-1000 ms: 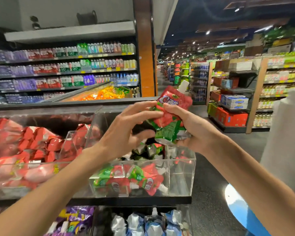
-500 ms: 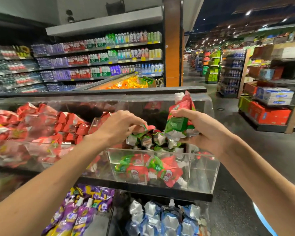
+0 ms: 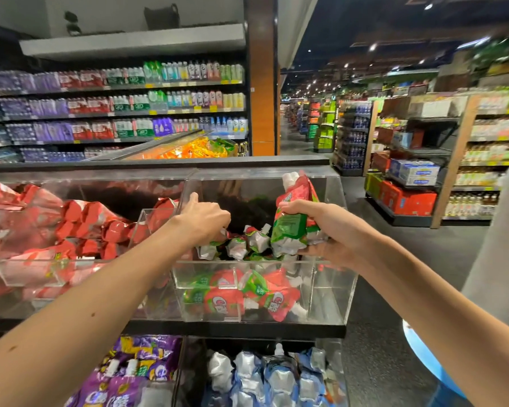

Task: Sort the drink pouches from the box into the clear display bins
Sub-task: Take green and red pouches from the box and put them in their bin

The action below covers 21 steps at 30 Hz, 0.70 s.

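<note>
A clear display bin at the right end of the rack holds several red-and-green drink pouches. My right hand grips a small stack of the same red-and-green pouches upright over the bin's right side, white spout up. My left hand reaches down into the bin, fingers curled on the top of a pouch in the standing row; the fingertips are hidden. No box is in view.
A neighbouring clear bin on the left is full of red pouches. Below are bins of purple pouches and blue-silver pouches. Bottle shelves stand behind; an aisle with shelving runs on the right.
Both hands dropped from chest height to the bin. My left hand let go of the held stack and went down among the standing pouches; my right hand lowered its stack over the bin.
</note>
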{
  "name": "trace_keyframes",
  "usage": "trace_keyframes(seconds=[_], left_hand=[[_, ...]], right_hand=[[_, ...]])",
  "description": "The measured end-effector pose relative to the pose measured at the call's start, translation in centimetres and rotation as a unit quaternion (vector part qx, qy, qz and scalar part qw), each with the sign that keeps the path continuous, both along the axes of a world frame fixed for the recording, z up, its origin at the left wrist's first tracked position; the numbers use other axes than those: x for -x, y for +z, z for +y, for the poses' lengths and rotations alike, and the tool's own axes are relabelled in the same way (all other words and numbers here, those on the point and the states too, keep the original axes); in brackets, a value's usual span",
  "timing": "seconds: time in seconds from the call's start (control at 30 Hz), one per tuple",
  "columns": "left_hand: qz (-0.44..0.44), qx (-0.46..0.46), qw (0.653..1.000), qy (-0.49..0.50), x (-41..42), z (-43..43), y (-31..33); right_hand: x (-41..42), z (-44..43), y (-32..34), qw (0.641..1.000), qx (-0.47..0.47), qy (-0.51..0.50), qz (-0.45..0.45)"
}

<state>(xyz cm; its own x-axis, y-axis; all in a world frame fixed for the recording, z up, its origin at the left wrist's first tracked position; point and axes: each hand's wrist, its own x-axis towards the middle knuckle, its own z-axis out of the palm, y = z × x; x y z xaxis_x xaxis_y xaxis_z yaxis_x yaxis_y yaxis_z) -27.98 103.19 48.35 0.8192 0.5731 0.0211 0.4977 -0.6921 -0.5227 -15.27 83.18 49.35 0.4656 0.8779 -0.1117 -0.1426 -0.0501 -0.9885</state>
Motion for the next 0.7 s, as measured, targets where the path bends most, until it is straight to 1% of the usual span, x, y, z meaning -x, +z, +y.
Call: trace_keyframes(seconds=[0.07,0.13,0.17,0.2,0.23,0.27,0.3,0.33,0.37,0.4,0.43,0.53,0.6,0.7], left_hand=[[0.008,0.002,1.000,-0.002,0.4,-0.3,0.1],[-0.019,0.020,0.999,-0.025,0.7,-0.4,0.4],[-0.066,0.048,0.995,-0.055,1.0,-0.6,0.6],[-0.141,0.102,0.980,-0.095,1.4,-1.1,1.0],[-0.226,0.181,0.947,-0.138,2.0,-1.8,1.4],[-0.299,0.275,0.896,-0.177,2.8,-2.9,1.7],[-0.346,0.362,0.840,-0.208,3.6,-4.2,2.0],[-0.371,0.430,0.790,-0.229,4.3,-5.7,2.2],[-0.385,0.471,0.756,-0.240,4.7,-6.9,2.0],[-0.401,0.483,0.738,-0.245,4.9,-7.9,1.6],[-0.432,0.470,0.730,-0.245,4.8,-8.4,1.1],[-0.540,0.388,0.710,-0.231,4.3,-8.6,-0.4],[-0.565,0.370,0.703,-0.224,4.6,-8.1,-0.7],[-0.567,0.374,0.705,-0.204,5.8,-6.8,-0.5]], right_hand=[[0.1,-0.3,0.2,1.000,-0.001,-0.003,-0.008],[0.3,-0.6,0.4,1.000,-0.005,-0.002,-0.018],[0.4,-0.6,0.5,1.000,-0.006,-0.003,-0.022],[0.5,-0.6,0.7,1.000,-0.008,-0.006,-0.023],[0.6,-0.4,0.8,1.000,-0.010,-0.008,-0.020],[0.8,-0.3,0.9,1.000,-0.011,-0.009,-0.017],[0.9,-0.1,0.9,1.000,-0.012,-0.005,-0.017],[1.0,0.2,1.0,1.000,-0.015,-0.001,-0.017],[1.3,0.4,1.0,1.000,-0.020,0.003,-0.012],[1.8,0.8,1.0,1.000,-0.027,0.004,-0.006],[2.3,1.2,1.0,0.999,-0.035,0.002,-0.004],[3.7,2.6,1.0,0.999,-0.051,0.006,0.007],[4.0,3.1,1.1,0.997,-0.058,0.036,-0.029],[3.5,2.5,1.4,0.988,-0.059,0.079,-0.121]])
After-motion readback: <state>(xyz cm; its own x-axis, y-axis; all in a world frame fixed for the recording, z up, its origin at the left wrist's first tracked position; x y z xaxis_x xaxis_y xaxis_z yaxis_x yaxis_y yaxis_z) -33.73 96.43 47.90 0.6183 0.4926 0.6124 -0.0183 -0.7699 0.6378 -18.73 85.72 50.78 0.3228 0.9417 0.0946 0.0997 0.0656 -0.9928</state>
